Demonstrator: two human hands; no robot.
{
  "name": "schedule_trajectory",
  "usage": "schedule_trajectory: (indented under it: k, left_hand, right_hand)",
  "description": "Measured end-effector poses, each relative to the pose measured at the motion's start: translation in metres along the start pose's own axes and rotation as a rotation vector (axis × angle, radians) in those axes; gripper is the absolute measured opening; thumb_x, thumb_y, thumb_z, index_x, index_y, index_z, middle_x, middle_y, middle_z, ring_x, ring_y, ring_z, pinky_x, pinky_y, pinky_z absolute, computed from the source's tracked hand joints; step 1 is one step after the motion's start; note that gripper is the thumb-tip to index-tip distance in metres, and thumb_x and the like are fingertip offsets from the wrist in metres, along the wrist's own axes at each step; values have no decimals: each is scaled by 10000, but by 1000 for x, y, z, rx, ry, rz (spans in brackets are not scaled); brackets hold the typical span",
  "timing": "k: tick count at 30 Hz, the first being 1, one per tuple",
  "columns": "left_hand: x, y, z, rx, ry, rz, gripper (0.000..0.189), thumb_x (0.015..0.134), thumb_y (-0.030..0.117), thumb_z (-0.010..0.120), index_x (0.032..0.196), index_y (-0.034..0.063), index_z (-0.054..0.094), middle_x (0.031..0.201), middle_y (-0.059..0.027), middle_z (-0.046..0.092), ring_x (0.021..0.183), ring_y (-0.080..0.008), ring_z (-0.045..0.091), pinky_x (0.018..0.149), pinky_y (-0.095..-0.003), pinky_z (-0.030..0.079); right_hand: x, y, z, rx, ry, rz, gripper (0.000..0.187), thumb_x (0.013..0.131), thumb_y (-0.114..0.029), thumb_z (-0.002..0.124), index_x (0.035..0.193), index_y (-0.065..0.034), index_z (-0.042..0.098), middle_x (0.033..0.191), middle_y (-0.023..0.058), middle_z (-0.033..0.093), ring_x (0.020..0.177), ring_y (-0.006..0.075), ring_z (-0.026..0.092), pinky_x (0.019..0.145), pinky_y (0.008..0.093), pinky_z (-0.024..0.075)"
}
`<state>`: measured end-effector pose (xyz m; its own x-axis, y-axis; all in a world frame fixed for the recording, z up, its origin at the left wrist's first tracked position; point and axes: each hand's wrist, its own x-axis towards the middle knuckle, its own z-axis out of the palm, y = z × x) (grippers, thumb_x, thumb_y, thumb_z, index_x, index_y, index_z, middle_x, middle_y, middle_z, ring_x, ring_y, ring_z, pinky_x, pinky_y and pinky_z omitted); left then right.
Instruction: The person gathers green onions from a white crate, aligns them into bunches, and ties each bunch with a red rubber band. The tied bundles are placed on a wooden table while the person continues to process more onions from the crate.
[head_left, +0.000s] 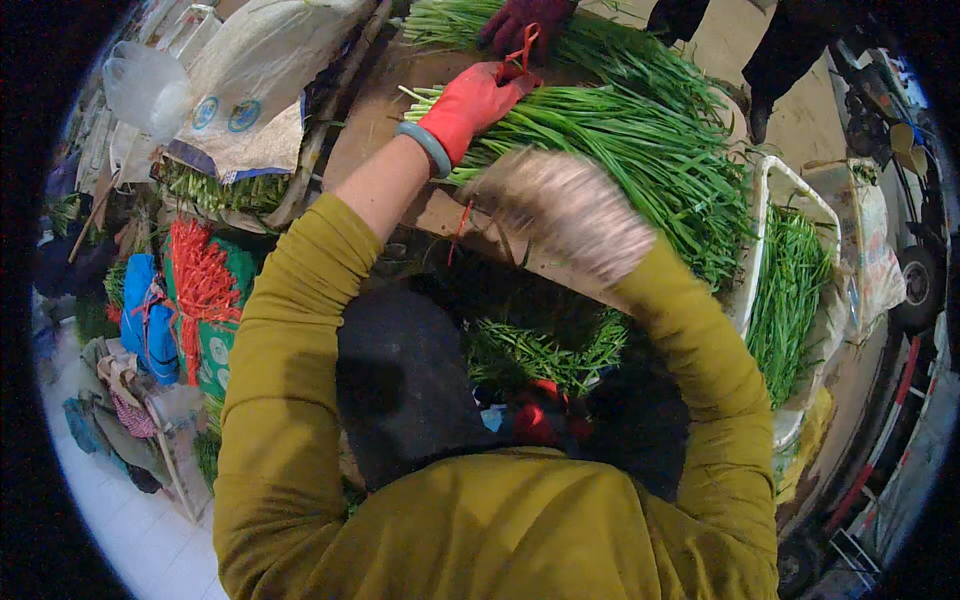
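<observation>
My left hand (474, 99), in a red glove with a grey-green bangle at the wrist, lies over the pale stem end of a bunch of garlic chives (637, 142). A looped red plastic strip (529, 43) rises from its closed fingertips. My right hand (566, 206) is motion-blurred over the near side of the bunch, so its fingers and any hold are unclear. Another red strip (460, 229) hangs at the board's near edge. Beyond my left hand, another person's dark-red gloved hand (529, 26) rests on a second heap of chives (454, 21).
The chives lie on a brown board (375, 127). On the right stands a white-rimmed crate (757, 225) of greens. Left are a woven sack (262, 67), red strips (202, 262) and a blue bundle (146, 319). Loose greens (540, 349) lie below; another person's legs (784, 56) stand beyond.
</observation>
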<state>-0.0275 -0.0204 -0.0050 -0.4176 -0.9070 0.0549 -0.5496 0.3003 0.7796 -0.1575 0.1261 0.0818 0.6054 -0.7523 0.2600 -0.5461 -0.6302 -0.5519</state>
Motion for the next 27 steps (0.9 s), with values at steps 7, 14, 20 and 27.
schedule_trajectory:
  k: [7,14,20,27]
  left_hand:
    - [17,-18,-1,143,-140,140,433,937,465,509,1126,97,640,932,-209,663,891,-383,633,788,-425,484]
    - [26,-37,2,-34,-127,163,433,867,503,587,1028,117,696,809,-193,647,751,-345,620,725,-413,472]
    - [-8,-6,4,238,50,85,414,879,443,543,950,64,694,818,-241,640,777,-440,597,711,-448,477]
    - [-80,1,2,-286,-97,101,274,915,180,566,1128,26,644,1026,-92,700,923,-189,629,832,-323,474]
  right_hand:
    - [12,2,92,-56,-183,47,258,822,-188,621,1073,-145,663,980,110,643,968,285,634,800,401,526]
    - [9,23,98,-36,15,-144,238,850,-216,636,1071,-132,654,977,96,639,984,249,630,816,388,525]
    - [-18,14,55,847,430,443,181,898,-148,619,1050,-51,615,972,80,665,848,184,623,762,321,517]
    - [-20,6,52,841,443,562,202,899,-155,640,1040,-10,622,907,83,692,787,153,638,731,307,522]
